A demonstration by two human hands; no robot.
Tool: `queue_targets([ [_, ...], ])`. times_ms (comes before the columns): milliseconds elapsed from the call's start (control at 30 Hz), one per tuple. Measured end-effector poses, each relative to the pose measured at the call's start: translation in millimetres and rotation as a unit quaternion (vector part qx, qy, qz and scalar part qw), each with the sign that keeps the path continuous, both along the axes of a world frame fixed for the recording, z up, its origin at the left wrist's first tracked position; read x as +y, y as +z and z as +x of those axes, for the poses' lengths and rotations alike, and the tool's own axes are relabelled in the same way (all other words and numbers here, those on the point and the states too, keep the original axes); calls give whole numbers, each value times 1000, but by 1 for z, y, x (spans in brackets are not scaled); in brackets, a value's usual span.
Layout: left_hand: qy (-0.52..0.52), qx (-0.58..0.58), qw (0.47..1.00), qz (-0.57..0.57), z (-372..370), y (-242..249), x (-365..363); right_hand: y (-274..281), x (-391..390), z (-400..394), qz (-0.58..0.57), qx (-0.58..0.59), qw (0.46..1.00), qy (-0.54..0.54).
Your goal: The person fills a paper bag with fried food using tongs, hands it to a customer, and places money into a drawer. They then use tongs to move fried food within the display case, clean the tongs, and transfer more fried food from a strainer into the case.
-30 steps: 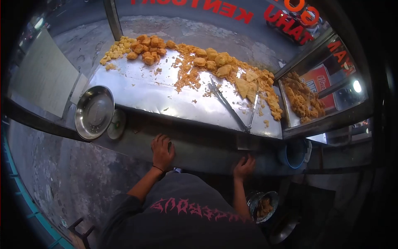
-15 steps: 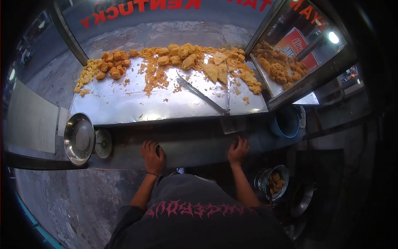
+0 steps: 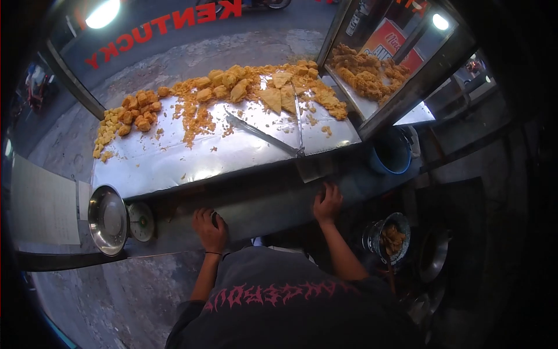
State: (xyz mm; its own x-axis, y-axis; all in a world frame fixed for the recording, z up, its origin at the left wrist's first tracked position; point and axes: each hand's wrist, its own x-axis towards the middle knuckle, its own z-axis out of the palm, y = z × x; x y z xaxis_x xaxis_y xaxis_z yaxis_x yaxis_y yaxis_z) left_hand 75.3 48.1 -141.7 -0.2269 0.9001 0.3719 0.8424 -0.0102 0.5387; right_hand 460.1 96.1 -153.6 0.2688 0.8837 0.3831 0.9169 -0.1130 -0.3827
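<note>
My left hand (image 3: 210, 230) rests on the dark counter ledge (image 3: 261, 209), fingers laid forward and nothing seen in it. Farther right, my right hand (image 3: 328, 203) leans on the same ledge, also without anything visible in its grasp. Beyond the hands lies a shiny metal tray (image 3: 168, 157) of fried food. A pair of metal tongs (image 3: 261, 136) lies spread on it, its hinge end near the front edge. Fried tofu pieces (image 3: 139, 109), battered fritters (image 3: 224, 81) and flat triangular pieces (image 3: 271, 99) sit along the back among loose crumbs.
A weighing scale with a round steel pan (image 3: 107, 221) stands at the left. On the right are a blue bucket (image 3: 390, 152) and a glass case with fried chicken (image 3: 369, 75). Lower right, a metal pot (image 3: 372, 238) holds fried pieces beside a dark wok (image 3: 433, 254).
The view has turned, so the tray and counter now slant up to the right. Both hands stay on the ledge, and the tongs and food lie as before.
</note>
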Motion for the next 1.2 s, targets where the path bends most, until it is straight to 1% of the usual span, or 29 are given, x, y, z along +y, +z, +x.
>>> queue_targets([
  [267, 1, 6, 1000, -7, 0, -2, 0, -4, 0, 1, 8, -4, 1000, -8],
  [567, -8, 7, 1000, -3, 0, -2, 0, 4, -2, -2, -1, 0, 1000, -13],
  [900, -28, 2, 1000, 6, -2, -3, 0, 4, -3, -1, 4, 26, 1000, -15],
  [1000, -32, 20, 999, 36, 0, -2, 2, 6, -5, -1, 0, 27, 999, -22],
  [1100, -25, -1, 1000, 14, 3, 2, -1, 1, -5, 2, 6, 28, 999, -15],
  [1200, -34, 8, 999, 21, 1, 0, -1, -1, -6, 3, 19, 28, 999, -12],
])
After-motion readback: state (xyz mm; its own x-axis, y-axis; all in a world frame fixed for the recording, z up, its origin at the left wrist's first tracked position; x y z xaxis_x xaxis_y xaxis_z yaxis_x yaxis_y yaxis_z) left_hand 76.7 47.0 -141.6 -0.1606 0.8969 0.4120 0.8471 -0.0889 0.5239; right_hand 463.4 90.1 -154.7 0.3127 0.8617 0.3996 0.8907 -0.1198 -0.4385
